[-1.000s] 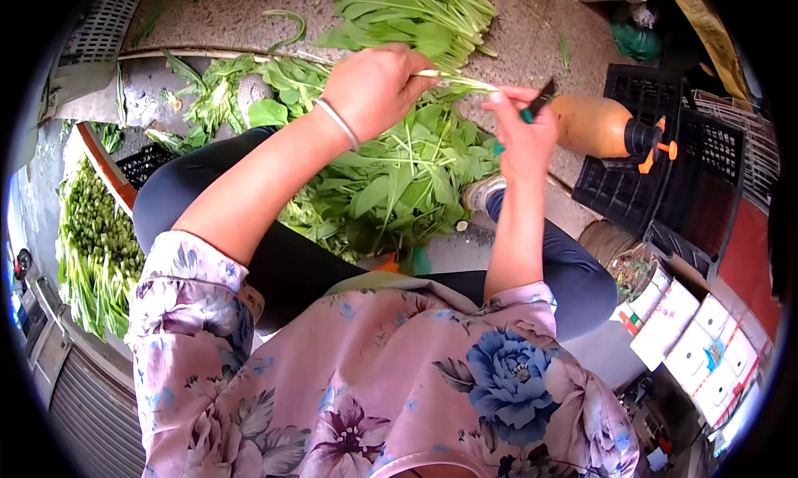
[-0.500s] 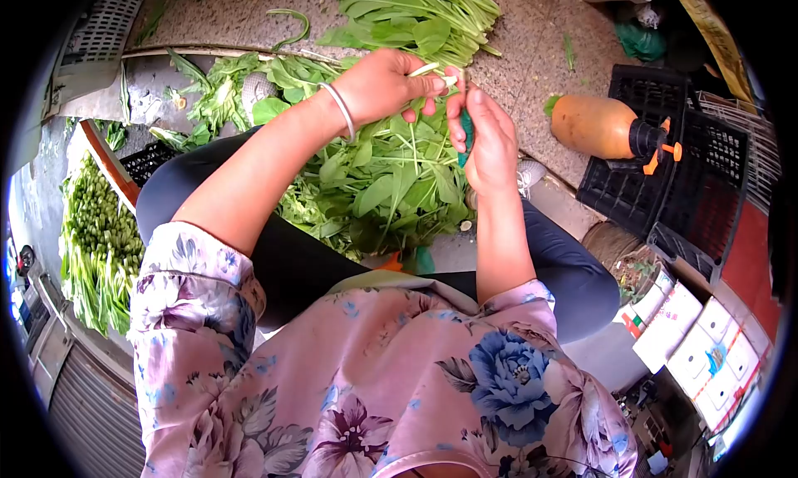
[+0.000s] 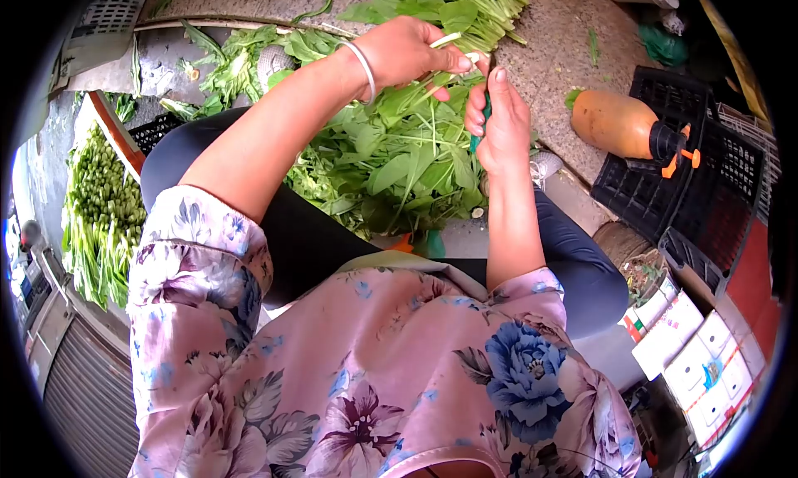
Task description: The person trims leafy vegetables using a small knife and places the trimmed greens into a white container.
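Pinched a pale stem (image 3: 446, 40) in nearly closed left hand (image 3: 407, 56), upper centre, curled right hand (image 3: 504, 119) around green handle (image 3: 477, 139) just beside.

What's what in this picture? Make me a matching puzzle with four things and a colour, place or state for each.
1. Left hand
2. Right hand
3. Bottle
4. Crates

A. Orange body
B. Curled around a green handle
C. Black
D. Bangle on its wrist

Right pairs: 1-D, 2-B, 3-A, 4-C
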Motion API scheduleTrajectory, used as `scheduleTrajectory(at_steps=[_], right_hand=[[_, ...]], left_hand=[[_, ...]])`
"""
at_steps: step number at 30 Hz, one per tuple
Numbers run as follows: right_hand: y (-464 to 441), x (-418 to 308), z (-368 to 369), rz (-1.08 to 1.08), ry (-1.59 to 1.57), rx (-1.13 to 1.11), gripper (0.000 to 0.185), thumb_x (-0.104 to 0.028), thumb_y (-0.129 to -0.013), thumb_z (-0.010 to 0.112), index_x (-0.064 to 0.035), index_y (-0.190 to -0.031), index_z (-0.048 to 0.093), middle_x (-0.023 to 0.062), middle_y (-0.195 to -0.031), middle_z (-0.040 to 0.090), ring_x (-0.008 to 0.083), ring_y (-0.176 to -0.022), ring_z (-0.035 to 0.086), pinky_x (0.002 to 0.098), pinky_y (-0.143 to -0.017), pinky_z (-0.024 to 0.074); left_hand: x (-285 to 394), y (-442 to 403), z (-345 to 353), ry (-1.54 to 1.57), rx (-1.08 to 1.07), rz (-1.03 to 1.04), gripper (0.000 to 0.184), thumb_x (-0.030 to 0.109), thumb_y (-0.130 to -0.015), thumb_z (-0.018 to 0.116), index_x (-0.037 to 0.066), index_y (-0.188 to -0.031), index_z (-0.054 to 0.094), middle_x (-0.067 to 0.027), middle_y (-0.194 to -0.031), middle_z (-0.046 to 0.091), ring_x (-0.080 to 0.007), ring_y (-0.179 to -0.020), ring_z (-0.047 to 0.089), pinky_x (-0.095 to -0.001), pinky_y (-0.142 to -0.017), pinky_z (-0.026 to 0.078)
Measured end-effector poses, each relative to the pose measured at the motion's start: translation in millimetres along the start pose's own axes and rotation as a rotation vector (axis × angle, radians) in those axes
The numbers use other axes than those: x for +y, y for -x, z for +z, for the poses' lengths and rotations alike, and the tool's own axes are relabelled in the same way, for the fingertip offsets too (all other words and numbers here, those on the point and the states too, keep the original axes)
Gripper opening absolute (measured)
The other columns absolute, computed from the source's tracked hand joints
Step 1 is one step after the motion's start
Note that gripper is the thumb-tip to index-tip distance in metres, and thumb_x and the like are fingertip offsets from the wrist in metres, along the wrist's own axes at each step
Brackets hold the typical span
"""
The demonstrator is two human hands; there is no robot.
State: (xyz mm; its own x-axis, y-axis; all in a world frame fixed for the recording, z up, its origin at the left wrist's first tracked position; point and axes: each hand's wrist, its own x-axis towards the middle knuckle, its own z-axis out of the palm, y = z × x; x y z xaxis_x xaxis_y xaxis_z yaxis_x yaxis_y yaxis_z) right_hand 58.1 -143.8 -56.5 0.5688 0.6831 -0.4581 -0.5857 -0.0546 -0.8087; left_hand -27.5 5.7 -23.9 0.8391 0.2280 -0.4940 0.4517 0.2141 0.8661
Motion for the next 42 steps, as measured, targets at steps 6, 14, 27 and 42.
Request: scheduleTrajectory(at_steps=[6,14,27,42], right_hand=[[-12.3,5.0,11.4,-0.047,0.148,0.078,0.022,-0.022,-0.078,0.068,-0.0022,-0.079,0.059,-0.0043,-0.059,0.048,0.0015,-0.048,0.037,0.0153,-0.041,0.0262],[-6.8,3.9,1.4,0.000,0.297,-0.047,0.018,-0.021,-0.082,0.061,-0.0042,-0.078,0.057,-0.0021,-0.063,0.050,0.0028,-0.049,0.040,0.0145,-0.042,0.0292],[-32.0,54.6,-101.8,0.193,0.517,0.342,0.018,-0.017,-0.081,0.060,-0.0001,-0.087,0.061,0.0070,-0.073,0.059,0.0100,-0.050,0.051,0.0216,-0.044,0.0415],[-122.1,97.3,-92.6,-0.276,1.133,0.483,0.014,-0.013,-0.071,0.067,-0.0100,-0.084,0.063,0.0081,-0.077,0.062,0.0234,-0.071,0.060,0.0314,-0.066,0.0463]], left_hand=[[-20.1,-15.6,-8.8,-0.277,0.081,0.040,0.021,0.021,-0.075,0.069,0.001,-0.081,0.063,-0.0044,-0.069,0.062,-0.0101,-0.064,0.057,-0.0237,-0.059,0.044],[-20.8,-12.7,-20.7,-0.156,-0.061,-0.042,0.019,0.021,-0.079,0.065,0.003,-0.084,0.064,-0.0036,-0.075,0.063,-0.0077,-0.061,0.056,-0.0210,-0.053,0.041],[-9.5,-2.9,-40.3,0.086,0.331,-0.054,0.020,0.024,-0.085,0.056,0.004,-0.083,0.056,0.0001,-0.066,0.053,-0.0066,-0.049,0.045,-0.0190,-0.037,0.026],[-39.2,-18.8,-30.8,-1.035,0.209,0.106,0.032,0.029,-0.084,0.049,-0.002,-0.084,0.057,-0.0220,-0.075,0.059,-0.0370,-0.075,0.057,-0.0424,-0.069,0.045]])
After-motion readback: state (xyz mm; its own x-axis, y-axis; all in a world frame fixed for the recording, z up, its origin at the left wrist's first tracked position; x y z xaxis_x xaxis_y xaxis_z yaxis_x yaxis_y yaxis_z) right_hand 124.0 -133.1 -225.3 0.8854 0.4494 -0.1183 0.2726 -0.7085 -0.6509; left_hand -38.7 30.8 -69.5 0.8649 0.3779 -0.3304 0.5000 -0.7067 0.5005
